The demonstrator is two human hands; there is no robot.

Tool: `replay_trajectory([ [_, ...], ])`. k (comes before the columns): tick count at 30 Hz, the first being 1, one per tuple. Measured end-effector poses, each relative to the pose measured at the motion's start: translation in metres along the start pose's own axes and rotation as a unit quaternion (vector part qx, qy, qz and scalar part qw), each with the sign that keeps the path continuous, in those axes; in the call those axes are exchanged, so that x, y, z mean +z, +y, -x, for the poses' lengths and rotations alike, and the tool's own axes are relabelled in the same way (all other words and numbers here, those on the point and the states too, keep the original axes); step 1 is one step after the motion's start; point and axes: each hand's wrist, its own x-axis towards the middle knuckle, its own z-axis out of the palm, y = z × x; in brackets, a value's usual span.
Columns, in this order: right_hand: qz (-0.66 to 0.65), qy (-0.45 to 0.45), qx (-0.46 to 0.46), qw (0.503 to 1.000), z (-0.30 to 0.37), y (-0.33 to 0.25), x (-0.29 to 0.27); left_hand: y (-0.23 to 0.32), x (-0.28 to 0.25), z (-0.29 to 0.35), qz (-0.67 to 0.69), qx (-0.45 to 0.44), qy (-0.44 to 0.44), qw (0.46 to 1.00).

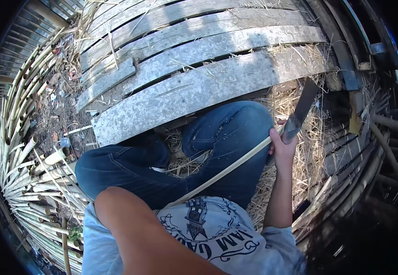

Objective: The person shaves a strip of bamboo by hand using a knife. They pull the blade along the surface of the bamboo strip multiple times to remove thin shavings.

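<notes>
My right hand is closed near my right knee, at the edge of the slatted platform. Out of it points a broad, dark-bladed knife, angled up and away to the right. A long pale strip of split bamboo meets the same hand by the thumb. From there it slants down to the left across my thigh and lap, then passes behind my left arm. My left arm is bent across my shirt, with its elbow outward. The left hand lies outside the picture.
Grey, weathered planks with gaps between them form a low platform ahead. Cut bamboo poles are heaped along the left. Straw-like shavings cover the ground at right. Wooden beams stand at the far right.
</notes>
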Motion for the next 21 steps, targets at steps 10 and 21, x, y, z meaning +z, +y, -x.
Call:
replay_trajectory([
  [10,0.004,0.007,-0.024,1.0,0.007,0.005,-0.024,0.001,0.017,-0.006,0.032,0.039,-0.031,0.998],
  [21,-0.027,-0.022,-0.021,0.999,0.001,0.01,-0.016,0.004,0.035,-0.009,0.069,0.067,-0.021,0.995],
])
